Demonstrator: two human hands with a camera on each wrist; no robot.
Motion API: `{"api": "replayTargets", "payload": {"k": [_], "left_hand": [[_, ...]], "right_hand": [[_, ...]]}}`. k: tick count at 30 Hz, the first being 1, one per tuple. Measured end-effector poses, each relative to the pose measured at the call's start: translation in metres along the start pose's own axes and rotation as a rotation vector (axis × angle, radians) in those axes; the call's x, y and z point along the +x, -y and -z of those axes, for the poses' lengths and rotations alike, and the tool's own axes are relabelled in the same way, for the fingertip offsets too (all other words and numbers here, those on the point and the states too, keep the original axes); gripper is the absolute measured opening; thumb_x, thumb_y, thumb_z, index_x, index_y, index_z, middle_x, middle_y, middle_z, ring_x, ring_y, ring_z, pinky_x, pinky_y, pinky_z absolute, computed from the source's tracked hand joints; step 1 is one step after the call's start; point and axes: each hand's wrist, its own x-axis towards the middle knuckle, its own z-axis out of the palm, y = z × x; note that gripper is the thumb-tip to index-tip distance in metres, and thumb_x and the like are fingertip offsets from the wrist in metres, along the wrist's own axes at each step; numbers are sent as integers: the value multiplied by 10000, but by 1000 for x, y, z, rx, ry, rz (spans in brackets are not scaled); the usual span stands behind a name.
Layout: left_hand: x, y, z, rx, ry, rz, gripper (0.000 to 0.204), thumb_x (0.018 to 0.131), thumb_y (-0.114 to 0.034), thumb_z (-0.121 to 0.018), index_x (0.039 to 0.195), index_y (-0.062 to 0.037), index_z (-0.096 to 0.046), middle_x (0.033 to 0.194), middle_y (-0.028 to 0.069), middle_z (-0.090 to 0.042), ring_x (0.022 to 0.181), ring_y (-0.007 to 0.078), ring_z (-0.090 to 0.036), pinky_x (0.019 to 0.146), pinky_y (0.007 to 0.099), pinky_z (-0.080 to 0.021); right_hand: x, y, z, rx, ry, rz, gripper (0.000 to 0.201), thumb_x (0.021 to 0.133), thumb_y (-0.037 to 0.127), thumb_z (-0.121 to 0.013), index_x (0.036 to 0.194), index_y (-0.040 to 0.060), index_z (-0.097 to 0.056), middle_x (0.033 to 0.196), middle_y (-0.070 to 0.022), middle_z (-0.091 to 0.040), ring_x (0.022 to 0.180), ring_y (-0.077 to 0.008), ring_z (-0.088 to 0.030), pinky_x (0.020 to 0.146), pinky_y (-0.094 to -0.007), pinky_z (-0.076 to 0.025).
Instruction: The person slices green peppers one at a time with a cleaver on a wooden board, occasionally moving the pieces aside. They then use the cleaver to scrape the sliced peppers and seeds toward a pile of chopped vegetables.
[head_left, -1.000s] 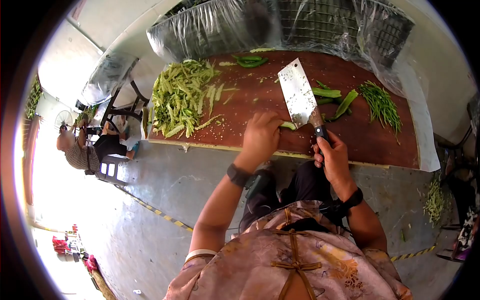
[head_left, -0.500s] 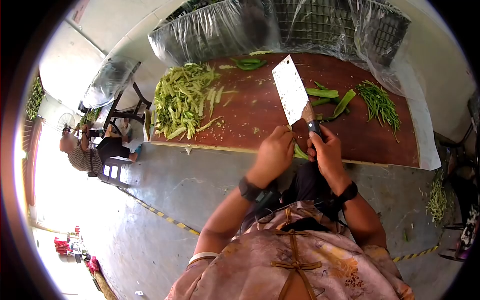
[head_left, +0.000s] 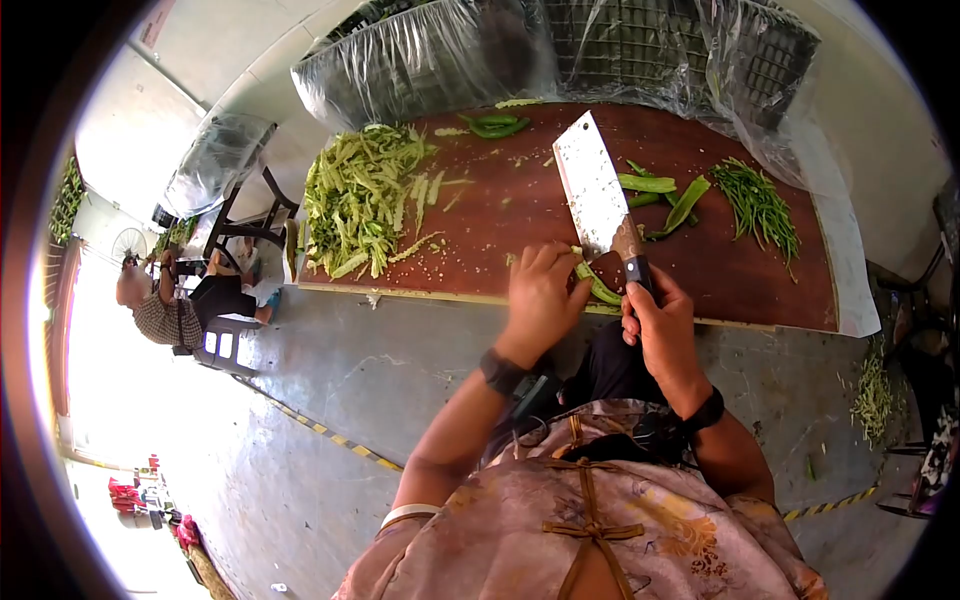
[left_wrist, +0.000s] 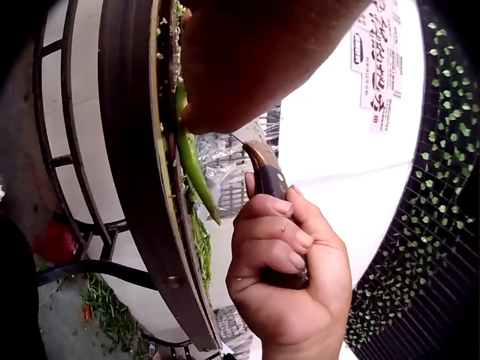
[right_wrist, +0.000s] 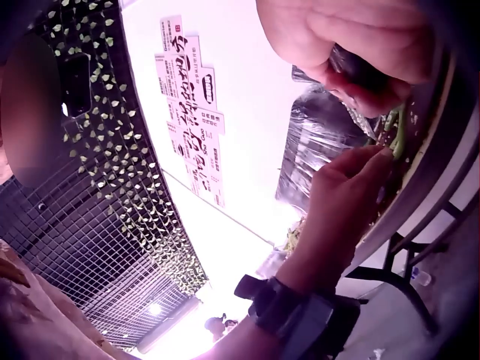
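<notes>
My right hand [head_left: 662,325] grips the dark handle of a cleaver [head_left: 592,180], whose broad blade, speckled with seeds, points away over the table. Close to its left, my left hand [head_left: 543,295] pinches a long green pepper [head_left: 600,287] at the table's front edge, near the blade's heel. In the left wrist view the tapered end of that pepper [left_wrist: 196,169] sticks out past the thumb. Right of the blade lie green pepper pieces [head_left: 685,205]. A heap of pale green pepper strips [head_left: 365,190] covers the table's left end.
Thin dark green strips [head_left: 760,205] lie in a bundle on the right of the brown table [head_left: 480,215]. Green peppers [head_left: 495,128] rest at its back edge, before plastic-covered crates [head_left: 430,60]. Another person [head_left: 160,305] sits far left. Cut scraps [head_left: 873,400] lie on the floor.
My left hand has come right and slightly nearer my body, and more of the green pepper now shows. The cleaver swung left and closer, then back right, still in my right hand.
</notes>
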Motion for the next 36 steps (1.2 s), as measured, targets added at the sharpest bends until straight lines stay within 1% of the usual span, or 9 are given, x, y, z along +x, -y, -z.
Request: {"api": "replayTargets", "payload": {"k": [9, 17, 23, 26, 29, 31, 32, 34, 36], "left_hand": [[1, -5, 0, 27, 2, 82, 266, 678, -196, -770, 899, -70, -692, 961, 61, -658, 949, 276, -583, 806, 410, -441], [0, -4, -3, 21, -23, 63, 264, 683, -197, -772, 903, -74, -695, 949, 58, -657, 931, 268, -587, 791, 406, -436], [-1, -5, -3, 29, -22, 53, 261, 691, -192, -764, 913, -73, -693, 927, 61, -652, 922, 268, -587, 793, 403, -433], [-2, -5, -3, 37, -5, 65, 252, 692, -194, -764, 898, -73, -685, 910, 67, -644, 915, 272, -584, 792, 403, -430], [-2, -5, -3, 35, 10, 84, 242, 691, -197, -765, 877, -74, -671, 894, 73, -636, 905, 278, -580, 786, 407, -425], [-2, -5, -3, 27, 14, 93, 239, 691, -197, -766, 868, -74, -664, 888, 76, -632, 900, 280, -578, 783, 409, -422], [-2, -4, -3, 32, 11, 94, 240, 690, -197, -767, 866, -75, -660, 889, 75, -632, 896, 282, -577, 784, 412, -419], [-3, -3, -3, 37, 8, 96, 241, 690, -196, -769, 865, -75, -656, 889, 75, -631, 893, 283, -575, 784, 415, -416], [-4, -1, -4, 15, -4, 97, 263, 686, -198, -776, 883, -77, -651, 892, 71, -630, 893, 285, -573, 789, 419, -411]], "right_hand": [[2, -5, -2, -41, -27, -2, 360, 947, 91, -574, 1299, 20, -542, 661, 40, -486, 507, -33, -419, 448, -201, -342], [-3, -5, -8, -85, -23, -8, 373, 944, 92, -573, 1310, 27, -539, 672, 49, -486, 513, -29, -423, 449, -195, -344], [2, -16, -8, -193, -70, 54, 360, 936, 117, -579, 1287, 46, -553, 677, 51, -493, 520, -25, -435, 447, -193, -350], [11, -14, -14, -152, -64, 9, 361, 932, 128, -581, 1283, 52, -549, 678, 46, -503, 521, -27, -449, 444, -197, -357], [22, -16, -16, -141, -71, -35, 305, 963, 103, -555, 1262, 50, -526, 708, 25, -490, 524, -38, -446, 442, -208, -363], [29, -20, -11, -24, -21, -54, 273, 962, 111, -561, 1230, 59, -536, 729, 16, -509, 530, -45, -449, 445, -217, -366], [31, -22, -7, -24, -20, -55, 273, 962, 111, -561, 1230, 59, -536, 729, 16, -509, 530, -45, -449, 445, -217, -366], [33, -24, 0, 143, -6, -139, 257, 962, 122, -569, 1211, 65, -540, 747, 6, -525, 535, -49, -449, 448, -226, -371], [30, -24, 3, 151, -10, -148, 267, 964, 129, -575, 1221, 64, -537, 754, 1, -529, 536, -51, -442, 453, -227, -370]]}}
